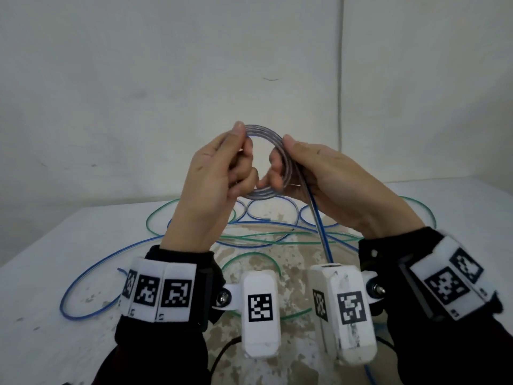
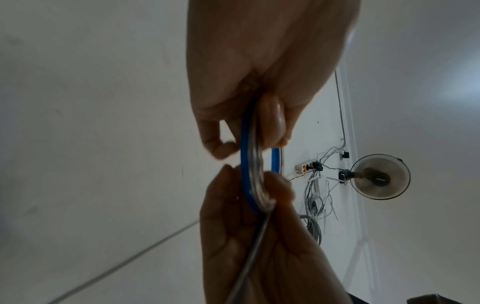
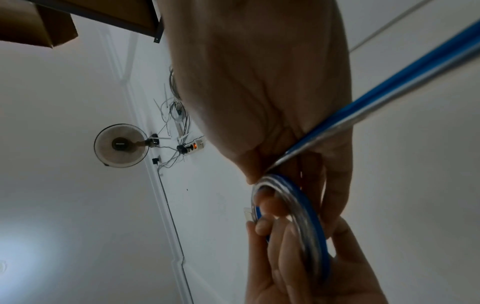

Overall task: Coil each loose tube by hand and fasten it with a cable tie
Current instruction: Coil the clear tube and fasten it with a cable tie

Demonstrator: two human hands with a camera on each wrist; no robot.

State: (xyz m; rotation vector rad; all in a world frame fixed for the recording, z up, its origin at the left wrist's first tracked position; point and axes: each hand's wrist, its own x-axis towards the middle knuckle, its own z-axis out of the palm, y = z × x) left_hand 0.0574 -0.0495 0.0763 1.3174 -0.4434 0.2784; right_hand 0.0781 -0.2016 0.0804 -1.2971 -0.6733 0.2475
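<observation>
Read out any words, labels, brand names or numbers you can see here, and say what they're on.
None can be read.
Wrist bands and white camera housings: only black-and-white square marker patterns, no letters.
Tiny marks under the band markers: too small to read.
Fan hub: too blurred to read.

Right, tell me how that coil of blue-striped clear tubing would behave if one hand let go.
The coil of blue-striped clear tubing probably springs open: both the left hand and right hand pinch its loops. It looks light, held aloft by fingertips. Its trailing tail hangs in a smooth curve, suggesting it is flexible.
</observation>
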